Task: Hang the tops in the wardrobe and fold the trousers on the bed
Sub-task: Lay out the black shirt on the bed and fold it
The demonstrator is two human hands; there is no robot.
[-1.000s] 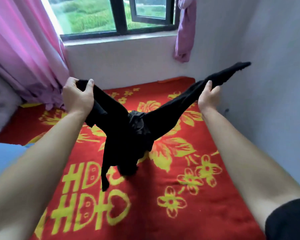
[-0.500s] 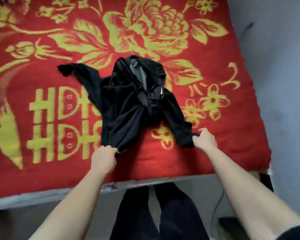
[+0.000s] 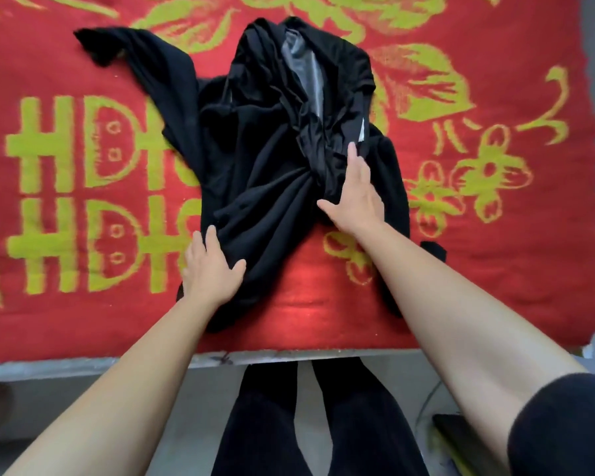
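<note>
Head view looks straight down at your two hands on the black trousers (image 3: 255, 159), which lie crumpled on the bed's red blanket (image 3: 495, 269) with its yellow-green flowers and characters. Your left hand (image 3: 210, 266) lies flat on the near-left part of the cloth, fingers straight and together, thumb spread to the right. It is released, pressing the fabric and gripping nothing. The fabric bunches in folds just beyond its fingertips and continues under the palm towards the bed's near edge (image 3: 83, 364).

Your right hand (image 3: 352, 197) is further from you and to the right of the left one, well apart from it, and also flat and released. Its fingers point away from you, the thumb is spread to the left, and the palm presses on the gathered middle of the trousers. Just past its fingertips sits a white label (image 3: 361, 130), and beyond that the waist opening with a grey lining (image 3: 303, 70).

One leg (image 3: 145, 56) of the trousers runs away from your left hand, up and to the left, and lies on the blanket. Another strip of black cloth passes under your right forearm, and its end (image 3: 433, 250) shows on the right of that arm.

Near you, below the bed's edge, your own legs in dark clothing (image 3: 272, 424) stand on a grey floor (image 3: 49, 424). A dark sleeve (image 3: 564, 427) covers your right upper arm.
</note>
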